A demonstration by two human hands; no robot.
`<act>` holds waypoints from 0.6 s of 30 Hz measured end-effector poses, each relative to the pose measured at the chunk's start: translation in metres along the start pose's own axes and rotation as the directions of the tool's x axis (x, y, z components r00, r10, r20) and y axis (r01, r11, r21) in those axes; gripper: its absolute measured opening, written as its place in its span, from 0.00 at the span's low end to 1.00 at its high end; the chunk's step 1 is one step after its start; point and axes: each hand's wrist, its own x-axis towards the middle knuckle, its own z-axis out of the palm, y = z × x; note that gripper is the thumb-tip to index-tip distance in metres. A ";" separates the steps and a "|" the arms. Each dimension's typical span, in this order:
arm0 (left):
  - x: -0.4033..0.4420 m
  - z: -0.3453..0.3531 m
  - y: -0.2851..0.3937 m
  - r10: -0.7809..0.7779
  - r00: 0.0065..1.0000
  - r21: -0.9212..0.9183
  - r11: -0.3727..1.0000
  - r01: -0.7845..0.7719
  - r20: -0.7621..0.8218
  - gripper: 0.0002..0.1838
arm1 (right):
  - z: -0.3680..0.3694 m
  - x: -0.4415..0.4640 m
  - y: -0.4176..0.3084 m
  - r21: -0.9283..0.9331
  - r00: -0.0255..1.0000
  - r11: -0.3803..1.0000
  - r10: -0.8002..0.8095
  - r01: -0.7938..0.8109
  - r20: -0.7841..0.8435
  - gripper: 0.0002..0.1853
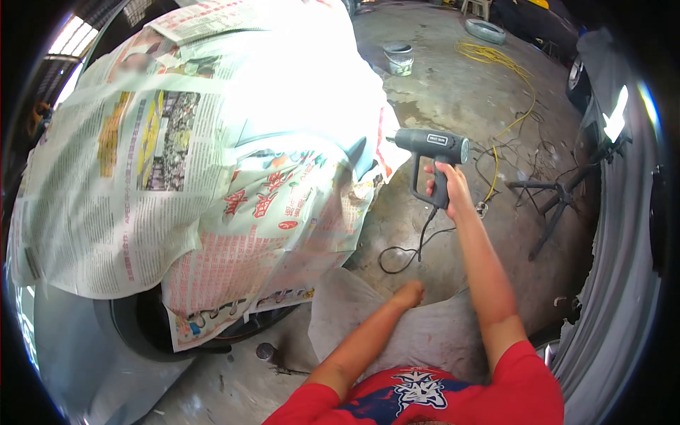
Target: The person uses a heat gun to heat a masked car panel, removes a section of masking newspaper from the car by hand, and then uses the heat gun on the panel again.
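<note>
My right hand [451, 188] is wrapped round the handle of a black heat gun [431, 144], held out in front of me. Its nozzle points left, toward a car body covered with newspaper sheets [170, 142]. A black cord hangs from the grip and loops on the floor. My left hand [410, 294] rests low by my knee, over my grey trousers [347, 304]. Its fingers look curled, and whatever may be inside them is hidden. Below the paper, part of a wheel [248, 324] and a grey body panel [64, 347] show.
A paint-stained bucket [399, 59] stands on the concrete floor beyond the car. Yellow cable [489, 53] lies coiled at the back, its line running toward me. To the right are a black stand [556, 198] with splayed legs and a grey cover [616, 283]. A tyre [485, 30] lies farther off.
</note>
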 end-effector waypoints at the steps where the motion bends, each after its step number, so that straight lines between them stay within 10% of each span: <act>1: 0.000 -0.001 -0.001 0.000 1.000 -0.009 1.000 0.000 -0.006 0.05 | 0.002 0.007 -0.008 -0.028 0.999 0.999 -0.034 0.034 -0.001 0.16; 18: -0.031 -0.012 0.009 -0.113 0.987 0.061 0.991 0.121 -0.117 0.17 | 0.057 0.102 -0.153 -0.227 0.959 0.932 -0.266 0.281 0.094 0.15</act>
